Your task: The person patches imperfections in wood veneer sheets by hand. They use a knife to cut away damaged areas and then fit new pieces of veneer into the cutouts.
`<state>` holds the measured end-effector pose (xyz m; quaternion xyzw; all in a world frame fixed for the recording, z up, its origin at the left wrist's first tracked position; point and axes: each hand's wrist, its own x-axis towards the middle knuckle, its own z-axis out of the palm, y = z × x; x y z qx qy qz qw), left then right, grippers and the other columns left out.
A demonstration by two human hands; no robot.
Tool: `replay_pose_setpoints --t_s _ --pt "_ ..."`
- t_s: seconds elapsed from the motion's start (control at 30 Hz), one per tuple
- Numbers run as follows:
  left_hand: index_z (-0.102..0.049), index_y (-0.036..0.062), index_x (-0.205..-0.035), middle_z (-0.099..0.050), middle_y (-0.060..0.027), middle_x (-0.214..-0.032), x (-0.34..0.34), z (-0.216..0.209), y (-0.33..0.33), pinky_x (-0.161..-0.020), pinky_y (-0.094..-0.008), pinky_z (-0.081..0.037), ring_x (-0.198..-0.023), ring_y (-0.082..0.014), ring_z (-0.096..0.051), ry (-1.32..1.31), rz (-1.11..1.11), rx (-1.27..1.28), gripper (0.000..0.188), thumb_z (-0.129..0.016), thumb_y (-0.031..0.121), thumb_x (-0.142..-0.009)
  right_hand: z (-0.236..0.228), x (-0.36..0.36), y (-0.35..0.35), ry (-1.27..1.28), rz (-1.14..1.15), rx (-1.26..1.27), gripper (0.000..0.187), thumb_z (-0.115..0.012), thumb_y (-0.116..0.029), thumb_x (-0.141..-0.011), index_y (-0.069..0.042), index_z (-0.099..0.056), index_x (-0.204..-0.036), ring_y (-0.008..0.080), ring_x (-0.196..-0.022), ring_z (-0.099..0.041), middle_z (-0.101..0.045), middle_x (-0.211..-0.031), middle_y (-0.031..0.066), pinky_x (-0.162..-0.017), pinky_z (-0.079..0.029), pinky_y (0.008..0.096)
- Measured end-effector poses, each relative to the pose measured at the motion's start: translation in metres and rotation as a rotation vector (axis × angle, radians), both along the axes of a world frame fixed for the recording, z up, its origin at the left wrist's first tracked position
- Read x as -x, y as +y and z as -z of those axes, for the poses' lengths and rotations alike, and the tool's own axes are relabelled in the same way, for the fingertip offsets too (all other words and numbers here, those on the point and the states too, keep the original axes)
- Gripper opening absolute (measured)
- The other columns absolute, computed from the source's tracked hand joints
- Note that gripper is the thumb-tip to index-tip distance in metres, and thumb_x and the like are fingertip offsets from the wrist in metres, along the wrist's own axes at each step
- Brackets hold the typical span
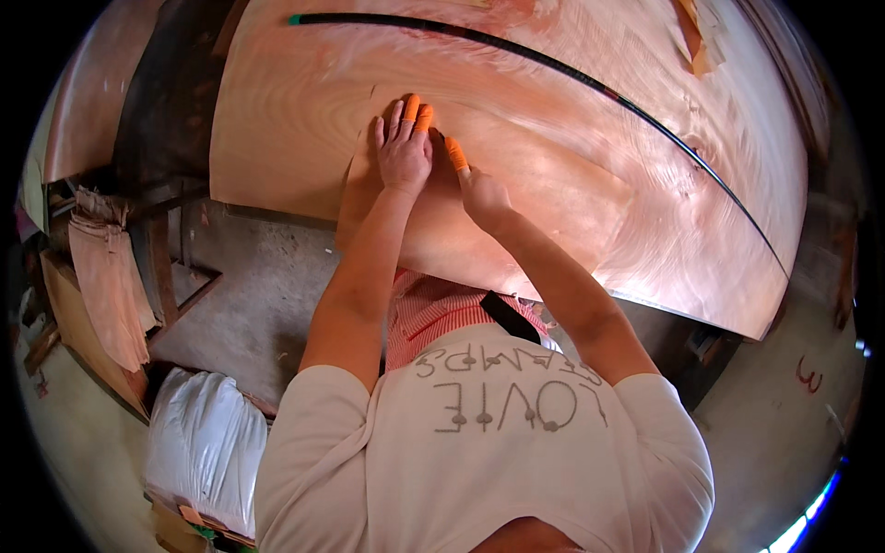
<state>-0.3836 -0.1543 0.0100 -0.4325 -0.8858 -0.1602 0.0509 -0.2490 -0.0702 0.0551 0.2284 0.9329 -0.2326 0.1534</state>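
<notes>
My left hand [404,158] lies flat with its fingers stretched forward on a thin wood veneer piece [544,184]. Orange finger sleeves [423,117] cover two of its fingers. Close by on the right, my right hand [483,194] is closed, its index finger pointing forward in an orange sleeve [456,154]. A small dark tip shows between the two hands, but what my right hand grips is mostly hidden. The veneer piece overlaps a larger wood sheet [277,138] on the worktable, and its left edge runs beside my left hand.
A long thin black rod [516,51] with a green end curves across the sheet beyond my hands. A torn veneer strip [691,37] lies at the far right. Left of the table, veneer scraps [111,276] hang over a frame, near a white plastic-wrapped bundle [207,442].
</notes>
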Motion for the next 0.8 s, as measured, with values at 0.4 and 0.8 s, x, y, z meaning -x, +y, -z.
replay_pose_setpoints --t_s 0.4,0.8 --pt "-0.056 0.0132 -0.114 -0.046 -0.0075 -0.128 -0.015 -0.01 0.021 -0.098 -0.0531 -0.024 -0.124 -0.0289 -0.035 0.137 -0.032 -0.042 0.058 -0.06 0.052 -0.071 -0.003 -0.142 0.049 -0.208 -0.105 0.121 0.032 -0.044 -0.014 -0.085 -0.007 -0.046 -0.117 0.0317 -0.078 -0.06 -0.057 -0.092 0.0159 -0.064 -0.049 0.0406" --pt "-0.054 0.0093 -0.117 -0.042 -0.0086 -0.133 -0.016 -0.002 0.025 -0.097 -0.0511 -0.026 -0.122 -0.0304 -0.037 0.174 0.014 -0.056 0.057 -0.062 0.045 -0.074 -0.04 -0.242 0.254 -0.452 -0.668 -0.07 0.07 -0.043 0.005 -0.079 -0.045 -0.034 -0.128 0.0248 -0.073 -0.06 -0.055 -0.087 0.0085 -0.062 -0.051 0.0345"
